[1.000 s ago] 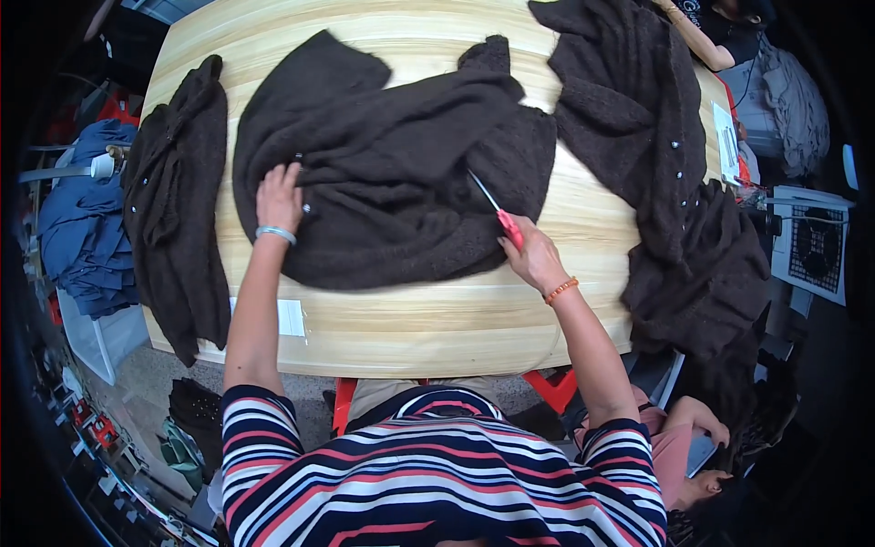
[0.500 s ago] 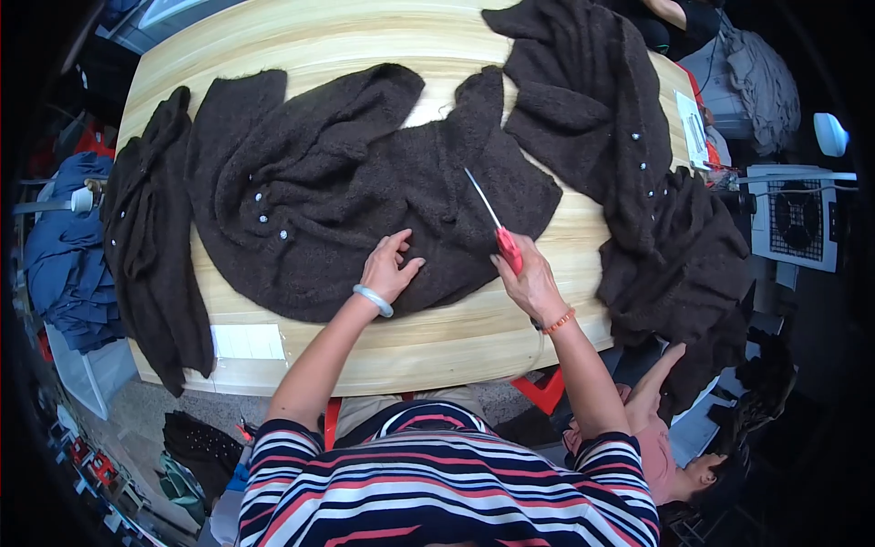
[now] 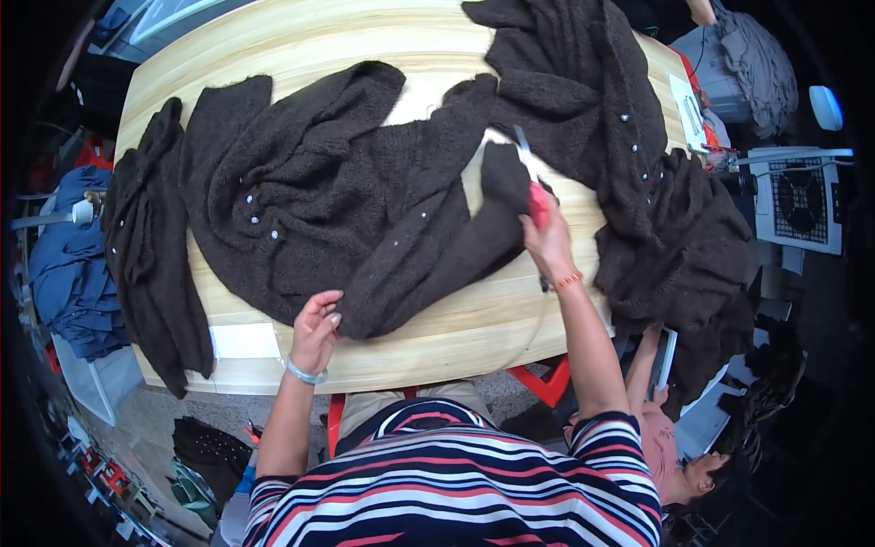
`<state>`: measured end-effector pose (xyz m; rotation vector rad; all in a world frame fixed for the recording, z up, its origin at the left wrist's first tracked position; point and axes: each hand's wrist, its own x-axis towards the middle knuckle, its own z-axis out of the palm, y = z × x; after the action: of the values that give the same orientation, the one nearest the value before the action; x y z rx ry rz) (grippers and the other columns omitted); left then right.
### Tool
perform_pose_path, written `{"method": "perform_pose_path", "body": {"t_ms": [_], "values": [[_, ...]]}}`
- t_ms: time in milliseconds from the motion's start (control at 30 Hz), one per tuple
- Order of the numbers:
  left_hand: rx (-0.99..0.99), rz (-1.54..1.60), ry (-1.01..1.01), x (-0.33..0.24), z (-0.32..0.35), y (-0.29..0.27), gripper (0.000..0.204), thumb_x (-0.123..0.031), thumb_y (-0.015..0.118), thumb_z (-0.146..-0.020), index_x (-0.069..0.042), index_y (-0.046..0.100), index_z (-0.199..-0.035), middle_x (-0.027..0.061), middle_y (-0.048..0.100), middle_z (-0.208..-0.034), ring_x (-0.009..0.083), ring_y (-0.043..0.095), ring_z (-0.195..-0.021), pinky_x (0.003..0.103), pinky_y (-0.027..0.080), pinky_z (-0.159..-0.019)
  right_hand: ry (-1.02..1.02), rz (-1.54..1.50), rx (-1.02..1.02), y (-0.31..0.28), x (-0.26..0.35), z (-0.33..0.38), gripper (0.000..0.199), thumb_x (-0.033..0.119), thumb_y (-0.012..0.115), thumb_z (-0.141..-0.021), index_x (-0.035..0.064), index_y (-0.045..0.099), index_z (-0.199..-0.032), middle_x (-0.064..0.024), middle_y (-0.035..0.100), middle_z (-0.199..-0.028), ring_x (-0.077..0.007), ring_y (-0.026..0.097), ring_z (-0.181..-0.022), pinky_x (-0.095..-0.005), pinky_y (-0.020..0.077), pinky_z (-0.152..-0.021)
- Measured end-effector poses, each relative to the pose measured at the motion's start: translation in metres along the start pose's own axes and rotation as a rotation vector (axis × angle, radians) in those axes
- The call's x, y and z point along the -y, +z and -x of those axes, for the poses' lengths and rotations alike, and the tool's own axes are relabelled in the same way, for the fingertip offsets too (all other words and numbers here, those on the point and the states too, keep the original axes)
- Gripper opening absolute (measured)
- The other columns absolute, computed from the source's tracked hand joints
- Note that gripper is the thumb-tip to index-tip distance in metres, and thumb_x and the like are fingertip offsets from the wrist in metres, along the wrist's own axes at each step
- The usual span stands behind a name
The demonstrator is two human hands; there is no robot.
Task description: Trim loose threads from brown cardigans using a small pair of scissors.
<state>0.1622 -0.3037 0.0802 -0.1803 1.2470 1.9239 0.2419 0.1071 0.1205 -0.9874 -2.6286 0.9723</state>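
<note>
A dark brown knit cardigan point(image 3: 319, 182) with shiny round buttons lies spread across the middle of the wooden table point(image 3: 437, 356). Its right part is folded over, and one flap there stands up, slightly blurred. My left hand point(image 3: 314, 335), with a pale bangle at the wrist, has its fingers curled in at the cardigan's near lower edge. In my right hand point(image 3: 550, 246) is a red-handled tool point(image 3: 539, 206) with a long thin metal blade, pointing away from me beside the lifted flap. Whether it has one blade or two is unclear.
More dark brown knit garments lie at the table's left point(image 3: 150, 246) and right point(image 3: 674, 255). A white paper point(image 3: 244, 343) lies near the front left. Blue cloth point(image 3: 73, 264) is piled at the left. At the lower right sits another person point(image 3: 670, 447). A thin cord point(image 3: 538, 333) hangs near my right wrist.
The cardigan's right part has been turned over toward the left, baring wood beside it. My left hand has moved left and nearer; my right hand has shifted right with the red-handled tool.
</note>
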Motion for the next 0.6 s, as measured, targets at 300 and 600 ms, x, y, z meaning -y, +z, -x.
{"method": "perform_pose_path", "body": {"t_ms": [300, 600], "values": [[-0.217, -1.62, 0.347, 0.03, 0.021, 0.034, 0.041, 0.002, 0.065, -0.079, -0.004, 0.057, -0.119, 0.0134, 0.057, -0.101, 0.0276, 0.056, -0.093, 0.038, 0.046, -0.081, 0.221, 0.248, 0.048, -0.046, -0.094, 0.112, 0.048, 0.011, 0.063, -0.086, 0.0111, 0.049, -0.132, -0.0264, 0.064, -0.101, -0.0446, 0.061, -0.099, -0.0498, 0.0488, -0.082], [0.14, -1.759, 0.694, 0.047, -0.082, 0.114, 0.063, -0.027, 0.068, -0.084, -0.01, 0.046, -0.14, 0.0095, 0.036, -0.152, 0.0351, 0.024, -0.144, 0.056, 0.016, -0.116, 0.03, 0.052, 0.244, -0.062, 0.025, 0.121, 0.038, 0.019, 0.062, -0.09, 0.014, 0.053, -0.127, -0.0232, 0.066, -0.091, -0.0426, 0.065, -0.087, -0.0455, 0.0517, -0.076]]}}
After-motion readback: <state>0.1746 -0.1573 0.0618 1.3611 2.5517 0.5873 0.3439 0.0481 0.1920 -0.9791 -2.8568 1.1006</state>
